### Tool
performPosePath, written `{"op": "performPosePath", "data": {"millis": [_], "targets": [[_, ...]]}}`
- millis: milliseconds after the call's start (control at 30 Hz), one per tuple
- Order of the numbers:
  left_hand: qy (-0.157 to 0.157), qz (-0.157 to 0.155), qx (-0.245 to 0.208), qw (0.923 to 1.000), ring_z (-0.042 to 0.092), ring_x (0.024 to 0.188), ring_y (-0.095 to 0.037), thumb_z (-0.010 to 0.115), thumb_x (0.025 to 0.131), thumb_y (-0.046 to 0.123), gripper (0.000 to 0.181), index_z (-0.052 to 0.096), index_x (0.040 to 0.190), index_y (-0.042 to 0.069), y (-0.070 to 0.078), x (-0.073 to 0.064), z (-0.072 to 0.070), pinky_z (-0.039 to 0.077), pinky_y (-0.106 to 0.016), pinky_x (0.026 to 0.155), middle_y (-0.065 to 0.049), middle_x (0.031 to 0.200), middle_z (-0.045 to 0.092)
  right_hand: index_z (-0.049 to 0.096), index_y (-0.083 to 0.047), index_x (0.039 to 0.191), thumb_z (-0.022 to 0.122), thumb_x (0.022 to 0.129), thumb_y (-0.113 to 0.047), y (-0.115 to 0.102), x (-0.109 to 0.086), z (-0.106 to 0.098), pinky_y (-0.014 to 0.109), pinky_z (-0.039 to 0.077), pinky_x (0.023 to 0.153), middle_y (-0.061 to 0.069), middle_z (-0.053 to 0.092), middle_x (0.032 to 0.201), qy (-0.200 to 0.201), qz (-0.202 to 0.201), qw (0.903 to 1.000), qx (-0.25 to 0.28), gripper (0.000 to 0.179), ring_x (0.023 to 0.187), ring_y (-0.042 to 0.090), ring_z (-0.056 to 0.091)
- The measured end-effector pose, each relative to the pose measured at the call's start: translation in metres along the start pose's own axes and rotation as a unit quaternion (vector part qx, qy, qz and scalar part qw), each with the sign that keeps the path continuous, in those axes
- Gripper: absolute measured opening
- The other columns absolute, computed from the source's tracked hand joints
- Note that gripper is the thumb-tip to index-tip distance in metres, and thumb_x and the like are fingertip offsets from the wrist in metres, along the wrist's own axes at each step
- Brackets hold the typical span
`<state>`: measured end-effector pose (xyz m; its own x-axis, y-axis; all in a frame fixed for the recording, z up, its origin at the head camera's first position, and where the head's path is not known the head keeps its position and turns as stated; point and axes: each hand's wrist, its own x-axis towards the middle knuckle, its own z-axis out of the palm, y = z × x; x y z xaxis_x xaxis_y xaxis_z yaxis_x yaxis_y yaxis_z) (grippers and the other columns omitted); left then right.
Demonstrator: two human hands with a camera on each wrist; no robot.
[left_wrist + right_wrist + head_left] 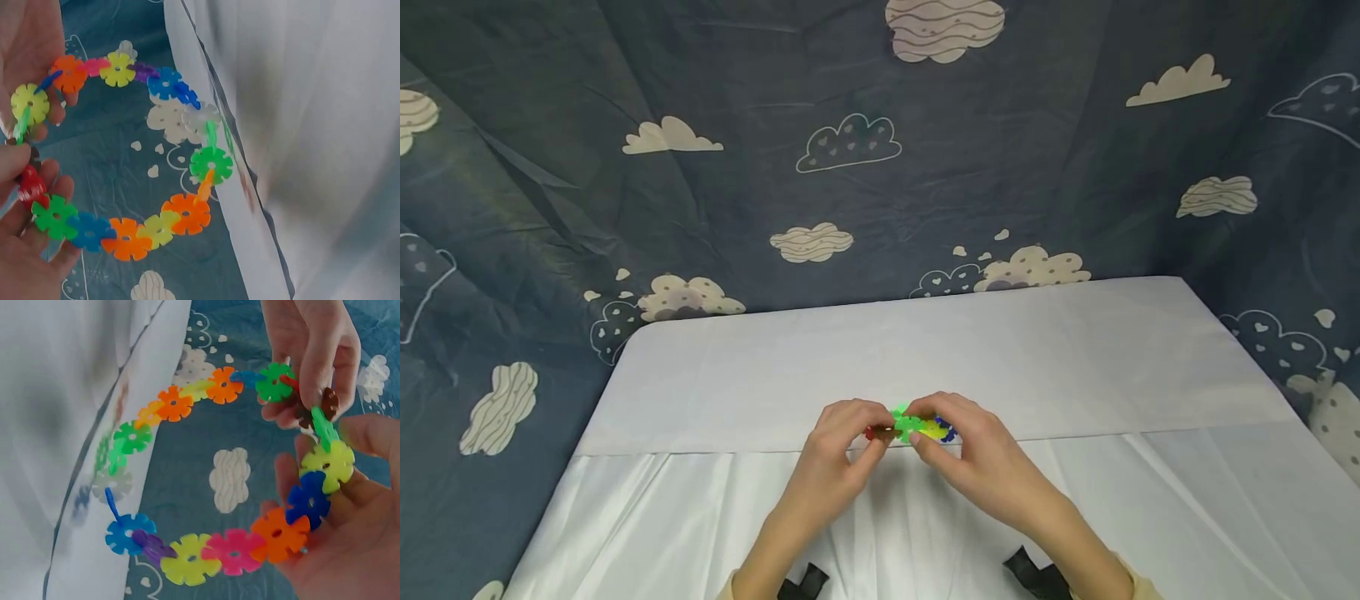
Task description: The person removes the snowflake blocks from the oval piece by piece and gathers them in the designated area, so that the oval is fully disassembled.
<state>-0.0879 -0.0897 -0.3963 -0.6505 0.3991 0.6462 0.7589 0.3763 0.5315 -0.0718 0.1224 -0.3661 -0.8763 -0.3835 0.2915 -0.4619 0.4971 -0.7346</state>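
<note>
A loop of interlocking plastic flower-shaped discs [234, 552] in many colours hangs between both hands, facing the table's front edge. Thumb and fingers of my left hand [838, 442] pinch the loop at a brown disc [329, 404], with a red disc [31, 186] beside it. On the other side, my right hand [973, 442] grips it around a light green disc [324, 429] and a yellow disc [328, 465]. The green disc meets the brown one between the fingertips. More fingers of the right hand lie behind a dark blue disc [309, 501]. Fingers partly hide the brown disc.
A white-covered table [925, 358] stretches ahead, its cloth [662, 517] hanging down in front. Dark blue fabric with cloud prints [850, 200] hangs behind and at both sides. Black straps [1037, 575] show near the forearms.
</note>
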Motion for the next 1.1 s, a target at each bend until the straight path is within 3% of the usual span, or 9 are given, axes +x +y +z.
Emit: {"op": "performPosePath", "data": {"millis": [167, 300, 433, 833, 967, 1100], "targets": [[-0.029, 0.038, 0.015, 0.9987, 0.059, 0.098, -0.012, 0.071, 0.089, 0.003, 0.019, 0.073, 0.106, 0.013, 0.001, 0.0, -0.002, 0.042, -0.037, 0.097, 0.006, 0.103, 0.065, 0.063, -0.031, 0.105, 0.065, 0.096, -0.024, 0.005, -0.002, -0.006, 0.031, 0.052, 0.075, -0.021, 0.061, 0.099, -0.053, 0.007, 0.9986, 0.003, 0.011, 0.087, 0.005, 0.057], [-0.048, 0.061, 0.013, 0.9969, 0.057, 0.095, -0.009, 0.073, 0.089, 0.007, 0.022, 0.074, 0.109, 0.012, -0.001, 0.0, -0.004, 0.041, -0.038, 0.099, 0.007, 0.102, 0.063, 0.066, -0.031, 0.107, 0.061, 0.099, -0.029, 0.008, -0.003, -0.009, 0.034, 0.052, 0.081, -0.021, 0.063, 0.102, -0.099, 0.011, 0.9949, 0.02, 0.009, 0.093, 0.004, 0.059], [-0.053, 0.083, 0.022, 0.9949, 0.056, 0.092, -0.009, 0.075, 0.086, 0.007, 0.026, 0.075, 0.112, 0.012, -0.002, -0.002, -0.005, 0.042, -0.036, 0.097, 0.006, 0.101, 0.062, 0.067, -0.032, 0.107, 0.059, 0.1, -0.033, 0.009, -0.004, -0.008, 0.034, 0.051, 0.083, -0.019, 0.063, 0.102, -0.115, -0.006, 0.9929, 0.029, 0.011, 0.094, 0.004, 0.059], [-0.039, 0.083, 0.016, 0.9957, 0.055, 0.087, -0.013, 0.065, 0.096, 0.022, 0.022, 0.076, 0.112, 0.011, -0.007, -0.008, -0.003, 0.045, -0.034, 0.089, 0.005, 0.091, 0.06, 0.071, -0.025, 0.105, 0.063, 0.098, -0.024, 0.018, -0.003, 0.003, 0.03, 0.051, 0.077, -0.018, 0.066, 0.101, -0.061, -0.081, 0.9947, 0.015, 0.011, 0.089, 0.003, 0.06], [-0.033, 0.074, 0.004, 0.9967, 0.055, 0.088, -0.014, 0.068, 0.093, 0.019, 0.021, 0.076, 0.11, 0.011, -0.01, -0.009, -0.001, 0.046, -0.033, 0.088, 0.004, 0.091, 0.06, 0.072, -0.023, 0.104, 0.065, 0.095, -0.018, 0.02, -0.002, 0.008, 0.03, 0.052, 0.078, -0.019, 0.067, 0.101, -0.032, -0.108, 0.9935, 0.016, 0.012, 0.091, 0.004, 0.061], [-0.032, 0.074, -0.01, 0.9967, 0.054, 0.087, -0.014, 0.074, 0.087, 0.009, 0.024, 0.076, 0.11, 0.01, -0.011, -0.009, -0.001, 0.045, -0.034, 0.087, 0.004, 0.09, 0.058, 0.072, -0.022, 0.104, 0.065, 0.095, -0.016, 0.022, -0.001, 0.009, 0.03, 0.053, 0.078, -0.017, 0.068, 0.101, -0.031, -0.117, 0.9923, 0.024, 0.012, 0.091, 0.005, 0.062]]}}
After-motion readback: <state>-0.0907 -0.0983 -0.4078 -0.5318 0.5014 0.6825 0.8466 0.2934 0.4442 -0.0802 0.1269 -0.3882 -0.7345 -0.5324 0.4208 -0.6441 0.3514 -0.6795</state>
